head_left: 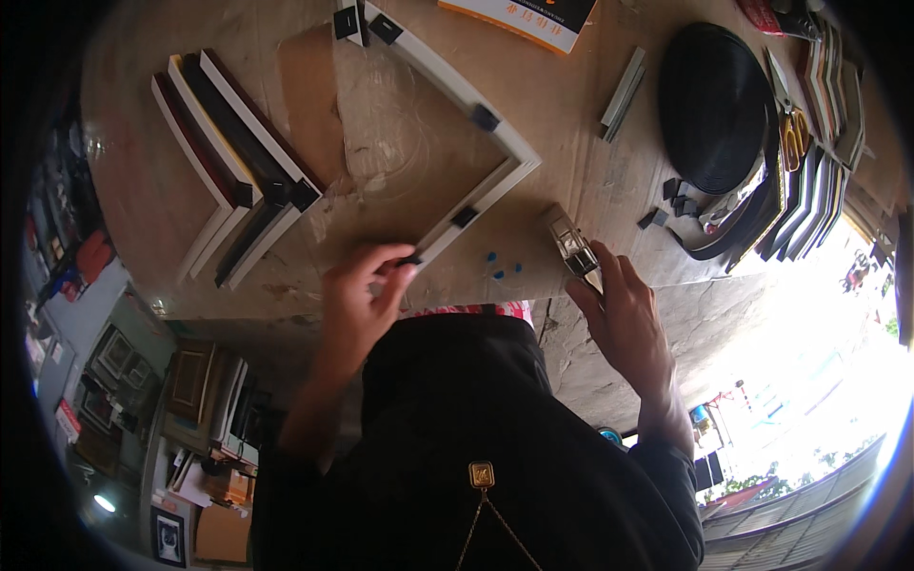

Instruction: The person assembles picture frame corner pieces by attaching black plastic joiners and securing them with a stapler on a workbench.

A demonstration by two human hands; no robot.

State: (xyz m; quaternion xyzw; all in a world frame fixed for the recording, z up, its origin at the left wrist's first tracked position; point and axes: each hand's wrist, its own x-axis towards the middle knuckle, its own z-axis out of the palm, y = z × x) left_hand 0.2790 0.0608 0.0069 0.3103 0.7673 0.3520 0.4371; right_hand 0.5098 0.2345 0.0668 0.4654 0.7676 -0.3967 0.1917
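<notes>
On the table before me lies a white L-shaped frame moulding corner, with small black square pads spaced along its arms. My left hand is closed at the moulding's near end, thumb and forefinger pinching a small black pad there. To the right, my right hand grips a silvery metal staple gun by its handle. The gun's nose points away from me, apart from the moulding. Several tiny blue bits lie between the gun and the moulding.
At left sit several V-shaped moulding corner samples. A large black coil of strip lies at right, with small black squares, scissors and more corner samples around it. A short grey bar and a printed booklet lie farther back.
</notes>
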